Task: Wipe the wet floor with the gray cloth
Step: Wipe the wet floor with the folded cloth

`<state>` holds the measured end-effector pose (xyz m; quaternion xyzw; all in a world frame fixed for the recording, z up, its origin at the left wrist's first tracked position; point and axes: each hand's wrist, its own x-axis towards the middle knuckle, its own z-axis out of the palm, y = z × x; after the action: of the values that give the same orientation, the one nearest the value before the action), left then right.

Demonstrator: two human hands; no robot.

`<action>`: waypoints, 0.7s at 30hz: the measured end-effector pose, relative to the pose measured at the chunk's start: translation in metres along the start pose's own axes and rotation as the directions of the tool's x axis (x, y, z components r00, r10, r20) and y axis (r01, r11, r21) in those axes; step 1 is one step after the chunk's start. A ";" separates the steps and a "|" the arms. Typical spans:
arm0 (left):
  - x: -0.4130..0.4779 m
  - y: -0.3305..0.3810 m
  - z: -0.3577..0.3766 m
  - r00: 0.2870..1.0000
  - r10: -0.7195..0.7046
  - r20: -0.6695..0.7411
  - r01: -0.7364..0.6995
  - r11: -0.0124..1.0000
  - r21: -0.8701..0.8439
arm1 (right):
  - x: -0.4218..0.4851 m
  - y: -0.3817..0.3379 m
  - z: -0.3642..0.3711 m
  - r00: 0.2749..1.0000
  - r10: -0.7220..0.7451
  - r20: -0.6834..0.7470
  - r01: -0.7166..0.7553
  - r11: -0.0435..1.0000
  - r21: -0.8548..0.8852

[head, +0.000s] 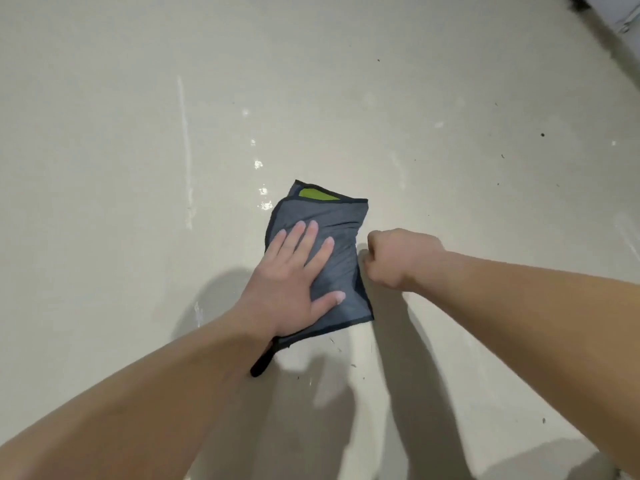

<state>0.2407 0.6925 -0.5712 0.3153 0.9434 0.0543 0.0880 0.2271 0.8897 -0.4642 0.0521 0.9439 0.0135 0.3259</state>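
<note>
A folded gray cloth (337,233) with dark edging and a green patch at its far end lies on the pale floor (138,150). My left hand (294,278) presses flat on the cloth with straight, spread fingers. My right hand (398,256) is curled into a fist just right of the cloth, knuckles down at the floor, holding nothing that I can see. Shiny wet spots (262,188) glisten on the floor just beyond the cloth's far left corner. A black loop (263,362) sticks out from the cloth under my left wrist.
A long pale streak (187,147) runs along the floor to the left. Small dark specks (542,135) dot the floor on the right. A dark wall base (609,32) crosses the top right corner. Bare floor spreads on all sides.
</note>
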 end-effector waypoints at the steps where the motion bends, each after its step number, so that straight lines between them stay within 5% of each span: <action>1: -0.010 -0.009 -0.001 0.997 -0.081 -0.003 0.081 0.997 -0.020 | 0.001 -0.015 0.007 0.998 0.002 -0.056 0.003 0.995 0.096; 3: -0.030 -0.012 0.002 0.974 -0.227 0.021 0.228 0.973 -0.022 | -0.003 -0.036 0.020 0.982 0.009 -0.187 0.036 0.971 0.236; 7: -0.081 0.020 0.018 0.935 -0.354 0.029 0.355 0.933 -0.060 | -0.006 -0.042 0.038 0.947 -0.048 -0.316 0.118 0.971 0.206; 12: -0.130 0.022 0.027 0.997 -0.083 -0.002 0.082 0.987 -0.135 | 0.013 -0.054 0.034 0.936 -0.102 -0.338 0.168 0.971 0.171; 15: -0.120 -0.025 0.013 0.997 0.049 0.062 -0.047 0.998 -0.038 | 0.019 -0.074 0.034 0.914 -0.167 -0.370 0.218 0.971 0.102; 21: -0.142 -0.081 -0.001 0.907 -0.404 0.121 0.400 0.915 0.055 | 0.020 -0.140 0.017 0.915 -0.244 -0.323 0.311 0.934 0.176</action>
<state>0.3045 0.5418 -0.5640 0.1183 0.9810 0.0006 0.1537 0.2098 0.7523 -0.4981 -0.0494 0.9751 -0.1316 0.1716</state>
